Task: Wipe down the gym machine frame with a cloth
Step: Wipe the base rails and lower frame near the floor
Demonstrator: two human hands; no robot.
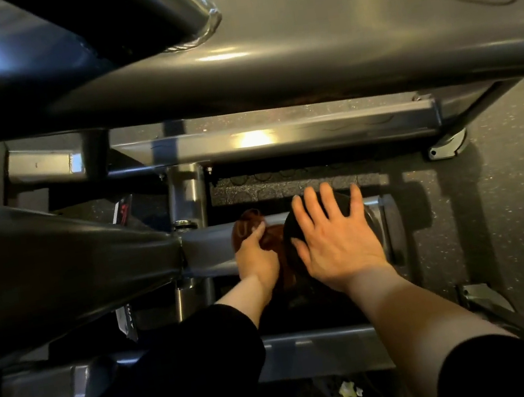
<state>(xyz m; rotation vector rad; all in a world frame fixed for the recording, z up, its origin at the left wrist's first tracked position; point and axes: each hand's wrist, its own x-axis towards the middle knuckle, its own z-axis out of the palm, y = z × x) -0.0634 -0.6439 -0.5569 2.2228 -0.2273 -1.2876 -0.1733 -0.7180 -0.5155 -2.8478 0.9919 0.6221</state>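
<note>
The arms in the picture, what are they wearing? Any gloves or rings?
Both arms wear black sleeves pushed up, leaving the forearms bare. The left hand and right hand are bare too: no gloves, and no rings or watch that I can see.

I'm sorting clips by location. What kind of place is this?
Most likely a gym floor: grey welded steel machine frame, speckled rubber flooring, and a round black pad on a lower bar, under the right hand, while the left hand holds a brown cloth.

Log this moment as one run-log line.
left hand: grips brown cloth on grey frame bar | right hand: flat, fingers spread on black round pad | stage: wiping bar
</note>
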